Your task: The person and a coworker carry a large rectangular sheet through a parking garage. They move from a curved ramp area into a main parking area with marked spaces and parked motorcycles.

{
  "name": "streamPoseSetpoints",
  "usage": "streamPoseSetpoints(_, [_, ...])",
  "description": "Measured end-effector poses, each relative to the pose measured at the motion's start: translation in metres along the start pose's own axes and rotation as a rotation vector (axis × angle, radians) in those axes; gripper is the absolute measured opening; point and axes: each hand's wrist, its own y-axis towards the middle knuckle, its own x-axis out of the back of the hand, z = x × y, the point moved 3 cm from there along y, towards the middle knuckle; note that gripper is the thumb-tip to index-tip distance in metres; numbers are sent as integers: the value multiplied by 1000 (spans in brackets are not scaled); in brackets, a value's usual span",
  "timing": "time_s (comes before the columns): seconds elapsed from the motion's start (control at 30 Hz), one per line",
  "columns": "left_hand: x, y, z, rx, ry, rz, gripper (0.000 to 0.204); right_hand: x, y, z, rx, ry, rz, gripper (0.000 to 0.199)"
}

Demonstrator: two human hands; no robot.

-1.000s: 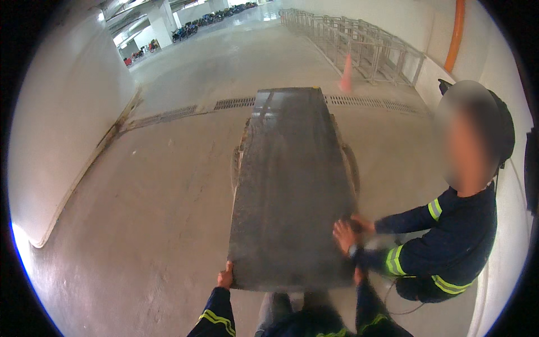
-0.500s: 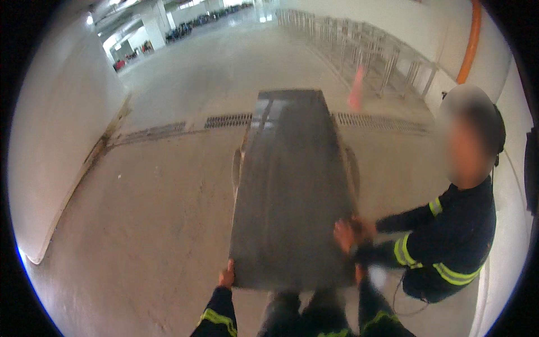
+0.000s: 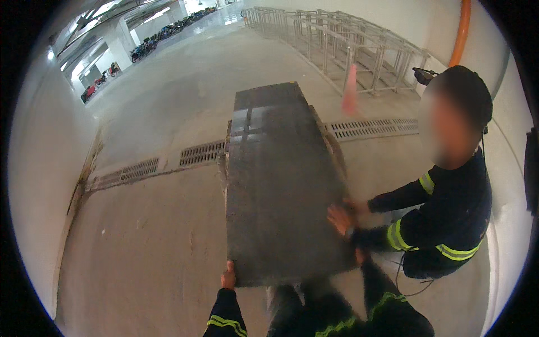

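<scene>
A long dark grey slab (image 3: 281, 185) with a smooth, slightly shiny face stretches away from me, lying on a rough-edged support (image 3: 331, 143) that shows only along its sides. My left hand (image 3: 228, 275) is closed around the slab's near left corner, thumb at the top edge. At the near right corner my right hand (image 3: 360, 256) holds the edge; a co-worker's forearm and the slab hide most of its fingers. The co-worker (image 3: 438, 213), in dark clothes with yellow reflective bands, leans in from the right. One co-worker's hand (image 3: 339, 218) lies flat on the slab's right side.
A floor drain grating (image 3: 370, 130) crosses beneath the slab's far half. An orange cone (image 3: 350, 92) stands before metal railings (image 3: 382, 67) along the right wall. A white wall (image 3: 50, 168) runs down the left side. Parked motorbikes (image 3: 163, 36) line the far left.
The slab has moved forward, reaching farther past the drain, and its far end now sits farther left in view. My hands stay on its near corners. The co-worker keeps alongside.
</scene>
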Motion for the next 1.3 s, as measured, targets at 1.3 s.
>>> streamPoseSetpoints(1.3, [76,619,-638,-589,249,-76,77,23,904,755,644,-515,29,51])
